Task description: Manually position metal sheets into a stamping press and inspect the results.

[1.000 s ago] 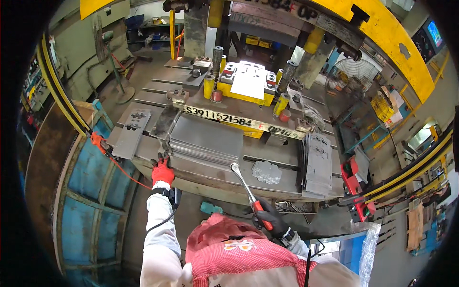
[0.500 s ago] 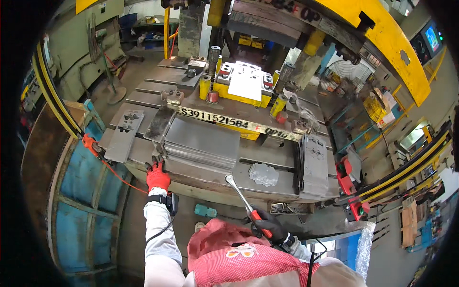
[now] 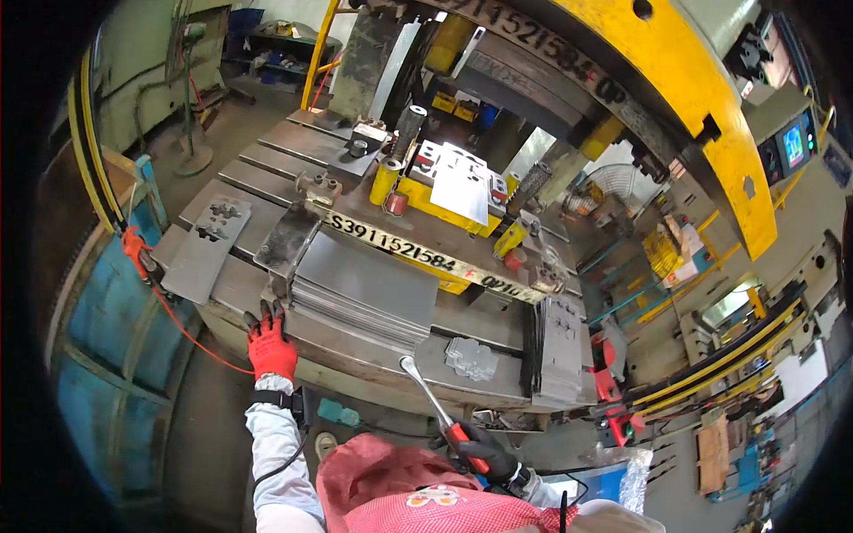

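My left hand point(image 3: 271, 347), in a red glove with dark fingertips, lies with its fingers stretched out on the front edge of the press bed point(image 3: 355, 357). Just beyond its fingertips stands a metal block point(image 3: 286, 242), beside a stack of flat grey metal sheets point(image 3: 366, 282). Lower right, my right hand point(image 3: 484, 453) wears a black glove and is closed round the red handle of a ratchet wrench point(image 3: 430, 400). The wrench's round metal head points up and left, in front of the stack's near right corner. A cut metal piece point(image 3: 471, 359) lies flat on the bed beyond it.
A yellow-and-black die point(image 3: 418, 197) with white sheet pieces stands behind the stack. More plates lie at the bed's left point(image 3: 210, 253) and right point(image 3: 560, 351). An orange cable point(image 3: 191, 327) hangs at the left. The yellow press frame point(image 3: 702, 98) arches overhead.
The view has tilted and swung, so the press appears turned. My left hand stays at the bed's edge, and my right hand still holds the ratchet wrench near the stack's corner.
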The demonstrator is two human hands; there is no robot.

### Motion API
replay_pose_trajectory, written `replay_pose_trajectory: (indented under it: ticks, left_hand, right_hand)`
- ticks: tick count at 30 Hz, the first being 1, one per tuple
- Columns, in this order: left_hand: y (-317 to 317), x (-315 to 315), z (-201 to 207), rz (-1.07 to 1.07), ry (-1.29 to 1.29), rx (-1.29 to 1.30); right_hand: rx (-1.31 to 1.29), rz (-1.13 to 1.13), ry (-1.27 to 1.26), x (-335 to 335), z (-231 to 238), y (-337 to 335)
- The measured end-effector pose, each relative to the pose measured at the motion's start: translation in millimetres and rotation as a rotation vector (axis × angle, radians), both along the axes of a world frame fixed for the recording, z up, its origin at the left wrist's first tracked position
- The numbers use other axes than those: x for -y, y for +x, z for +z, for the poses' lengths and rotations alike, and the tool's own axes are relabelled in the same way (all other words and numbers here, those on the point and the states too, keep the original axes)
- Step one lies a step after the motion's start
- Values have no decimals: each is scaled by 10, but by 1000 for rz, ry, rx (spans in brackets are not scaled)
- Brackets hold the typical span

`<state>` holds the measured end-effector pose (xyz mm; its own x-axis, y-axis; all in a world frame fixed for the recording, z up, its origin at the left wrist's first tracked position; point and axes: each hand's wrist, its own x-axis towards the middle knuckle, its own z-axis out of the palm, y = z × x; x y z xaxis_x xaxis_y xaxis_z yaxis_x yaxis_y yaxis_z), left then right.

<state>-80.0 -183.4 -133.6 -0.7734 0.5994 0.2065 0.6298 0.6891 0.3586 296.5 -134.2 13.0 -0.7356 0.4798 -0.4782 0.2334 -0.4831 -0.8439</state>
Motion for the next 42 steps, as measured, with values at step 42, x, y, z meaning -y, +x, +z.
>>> replay_pose_trajectory:
  ticks: [42]
  left_hand:
    - [-25, 79, -199, -57, 266, 34]
  right_hand:
    - [179, 156, -184, -273, -974, -634]
